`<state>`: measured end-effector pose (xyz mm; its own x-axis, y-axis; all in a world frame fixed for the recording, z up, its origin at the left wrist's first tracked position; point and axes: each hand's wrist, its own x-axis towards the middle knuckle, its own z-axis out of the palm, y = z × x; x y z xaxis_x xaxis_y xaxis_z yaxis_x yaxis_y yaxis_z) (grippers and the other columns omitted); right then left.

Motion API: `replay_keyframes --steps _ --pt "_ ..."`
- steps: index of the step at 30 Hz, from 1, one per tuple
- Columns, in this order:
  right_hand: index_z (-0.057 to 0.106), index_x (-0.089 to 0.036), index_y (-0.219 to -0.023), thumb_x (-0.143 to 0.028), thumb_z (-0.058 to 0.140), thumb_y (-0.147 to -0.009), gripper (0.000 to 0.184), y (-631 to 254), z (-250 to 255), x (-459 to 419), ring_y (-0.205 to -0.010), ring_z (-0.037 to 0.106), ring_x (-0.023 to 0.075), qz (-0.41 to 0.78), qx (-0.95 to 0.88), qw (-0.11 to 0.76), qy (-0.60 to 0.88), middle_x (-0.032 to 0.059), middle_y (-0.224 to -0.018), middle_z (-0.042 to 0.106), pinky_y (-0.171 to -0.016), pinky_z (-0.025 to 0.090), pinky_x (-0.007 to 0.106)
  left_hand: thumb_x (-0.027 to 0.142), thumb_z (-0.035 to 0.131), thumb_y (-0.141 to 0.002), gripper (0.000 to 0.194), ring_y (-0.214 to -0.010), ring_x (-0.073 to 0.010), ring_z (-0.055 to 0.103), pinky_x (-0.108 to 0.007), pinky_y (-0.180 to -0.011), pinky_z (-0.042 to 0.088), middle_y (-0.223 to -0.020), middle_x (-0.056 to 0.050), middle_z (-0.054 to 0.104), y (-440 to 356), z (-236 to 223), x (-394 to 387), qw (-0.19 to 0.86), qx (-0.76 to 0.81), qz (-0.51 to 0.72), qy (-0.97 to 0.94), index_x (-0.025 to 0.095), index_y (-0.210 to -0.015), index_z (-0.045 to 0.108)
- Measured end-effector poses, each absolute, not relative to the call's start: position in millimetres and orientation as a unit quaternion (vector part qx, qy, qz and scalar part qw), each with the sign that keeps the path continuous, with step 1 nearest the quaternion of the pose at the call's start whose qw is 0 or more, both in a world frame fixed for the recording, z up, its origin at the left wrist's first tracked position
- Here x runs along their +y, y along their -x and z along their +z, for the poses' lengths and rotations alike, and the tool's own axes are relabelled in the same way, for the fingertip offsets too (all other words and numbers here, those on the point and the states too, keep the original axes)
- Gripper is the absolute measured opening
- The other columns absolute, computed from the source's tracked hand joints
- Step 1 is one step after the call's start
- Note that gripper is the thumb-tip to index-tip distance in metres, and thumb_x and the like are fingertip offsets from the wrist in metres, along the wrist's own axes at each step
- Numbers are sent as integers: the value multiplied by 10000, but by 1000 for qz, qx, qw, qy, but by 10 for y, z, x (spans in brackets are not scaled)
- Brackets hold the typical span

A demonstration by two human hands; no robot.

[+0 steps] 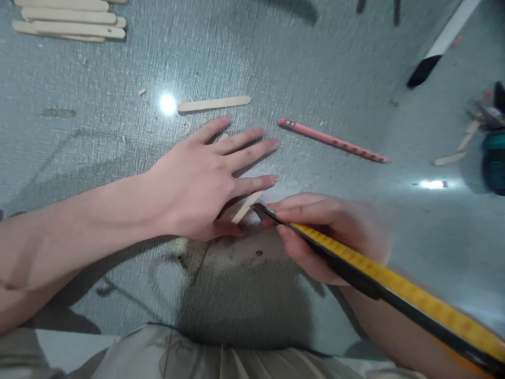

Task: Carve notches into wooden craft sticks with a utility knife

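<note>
My left hand (209,173) lies flat on the table with its fingers spread. A wooden craft stick (246,207) runs underneath it, one end showing between the thumb and little finger side. Gripped in my right hand (327,226) is a yellow-and-black utility knife (347,255), its dark tip touching or just over that stick. Part of a clear ruler-like piece with markings (193,258) shows below my left palm. Another craft stick (215,103) rests just beyond my left fingertips.
A pink pencil (333,139) lies right of my left hand. Several craft sticks (74,23) are stacked at the upper left. A white marker-like item with a black end (434,58) is at the upper right; a teal object (495,160) sits at the right edge. Small wood scraps (142,92) dot the grey table.
</note>
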<state>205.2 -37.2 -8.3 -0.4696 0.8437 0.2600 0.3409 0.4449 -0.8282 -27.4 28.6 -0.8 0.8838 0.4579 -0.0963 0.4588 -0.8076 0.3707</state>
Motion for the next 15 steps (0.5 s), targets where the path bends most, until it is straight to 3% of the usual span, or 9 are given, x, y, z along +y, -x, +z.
replay_keyframes --steps 15 --pt "631 -263 -1078 -36 629 -784 372 -2008 -35 -362 -810 747 200 351 -779 342 391 27 -892 748 -676 640 295 653 575 -830 754 -1492 -364 291 -616 -1216 178 -1618 -121 294 308 -61 352 176 209 23 -962 276 -1470 443"
